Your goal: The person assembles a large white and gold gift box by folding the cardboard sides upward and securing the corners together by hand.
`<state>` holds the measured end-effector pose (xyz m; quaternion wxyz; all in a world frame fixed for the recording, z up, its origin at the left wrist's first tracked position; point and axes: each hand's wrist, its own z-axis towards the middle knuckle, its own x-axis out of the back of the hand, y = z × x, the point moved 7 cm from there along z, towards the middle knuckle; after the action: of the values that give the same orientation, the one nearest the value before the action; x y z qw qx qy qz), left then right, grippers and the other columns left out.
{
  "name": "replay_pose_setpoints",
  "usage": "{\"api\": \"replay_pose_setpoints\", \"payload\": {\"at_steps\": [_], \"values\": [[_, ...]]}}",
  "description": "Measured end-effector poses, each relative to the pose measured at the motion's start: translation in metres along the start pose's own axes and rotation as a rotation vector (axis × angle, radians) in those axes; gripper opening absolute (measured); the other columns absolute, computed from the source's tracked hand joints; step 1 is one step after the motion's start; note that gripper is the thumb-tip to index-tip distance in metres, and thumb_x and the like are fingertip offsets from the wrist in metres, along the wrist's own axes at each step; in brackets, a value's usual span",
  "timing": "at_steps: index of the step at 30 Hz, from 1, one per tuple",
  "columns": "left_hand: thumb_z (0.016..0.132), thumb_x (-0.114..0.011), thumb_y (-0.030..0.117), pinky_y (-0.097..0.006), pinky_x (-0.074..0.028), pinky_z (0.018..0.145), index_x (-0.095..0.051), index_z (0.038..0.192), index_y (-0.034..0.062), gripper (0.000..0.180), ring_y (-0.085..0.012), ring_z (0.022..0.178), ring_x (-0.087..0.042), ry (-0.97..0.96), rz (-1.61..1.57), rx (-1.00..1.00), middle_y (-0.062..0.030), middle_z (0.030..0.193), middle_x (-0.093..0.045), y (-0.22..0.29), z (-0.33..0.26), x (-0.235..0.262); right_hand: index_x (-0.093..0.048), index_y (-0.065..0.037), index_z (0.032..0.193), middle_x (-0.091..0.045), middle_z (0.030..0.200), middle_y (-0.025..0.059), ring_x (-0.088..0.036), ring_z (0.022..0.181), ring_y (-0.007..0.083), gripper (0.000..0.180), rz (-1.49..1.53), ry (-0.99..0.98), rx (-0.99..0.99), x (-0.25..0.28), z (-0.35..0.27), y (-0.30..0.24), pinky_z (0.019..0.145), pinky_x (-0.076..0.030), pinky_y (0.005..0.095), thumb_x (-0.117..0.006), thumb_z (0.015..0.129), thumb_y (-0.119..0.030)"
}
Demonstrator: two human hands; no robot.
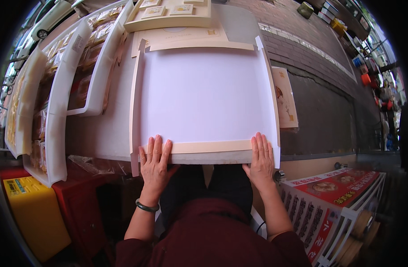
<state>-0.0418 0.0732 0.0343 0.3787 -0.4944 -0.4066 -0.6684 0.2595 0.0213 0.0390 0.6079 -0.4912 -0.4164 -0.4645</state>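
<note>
Both the left hand and right hand lie flat, fingers spread, gripping nothing, on the box blank's near flap, best creased with even pressure.

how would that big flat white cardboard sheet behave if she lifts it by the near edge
The white cardboard sheet probably bends and sags: it is wide, thin and creased into flaps. It looks light for its size. With both hands, left and right, at one edge, the far end would likely droop.

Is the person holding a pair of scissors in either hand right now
No, the left hand and right hand both lie flat, fingers spread, on the near flap of the flat cardboard box sheet, with no tool in them.
</note>
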Motion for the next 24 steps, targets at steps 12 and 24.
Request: {"api": "replay_pose_setpoints", "payload": {"at_steps": [12,24], "values": [[0.071,-0.085,0.04,-0.061,-0.02,0.119,-0.025,0.151,-0.0107,0.112,-0.051,0.149,-0.022,0.078,0.057,0.153,-0.0368,0.157,-0.024,-0.002,-0.001,-0.013,-0.025,0.011,0.15,-0.022,0.158,0.0336,-0.023,0.148,0.0489,0.113,-0.065,-0.025,-0.104,-0.007,0.001,-0.008,0.12,-0.022,0.0577,-0.09,0.063,-0.016],[0.064,-0.088,0.025,-0.054,-0.021,0.121,-0.037,0.153,0.0054,0.105,-0.0397,0.15,-0.028,-0.024,-0.113,-0.107,-0.0234,0.159,-0.033,0.042,0.008,-0.009,-0.032,0.001,0.153,-0.031,0.16,0.0215,-0.03,0.149,0.0373,0.103,0.085,-0.021,0.101,-0.011,0.009,-0.04,0.122,-0.024,0.0496,-0.086,0.066,-0.012]]}}
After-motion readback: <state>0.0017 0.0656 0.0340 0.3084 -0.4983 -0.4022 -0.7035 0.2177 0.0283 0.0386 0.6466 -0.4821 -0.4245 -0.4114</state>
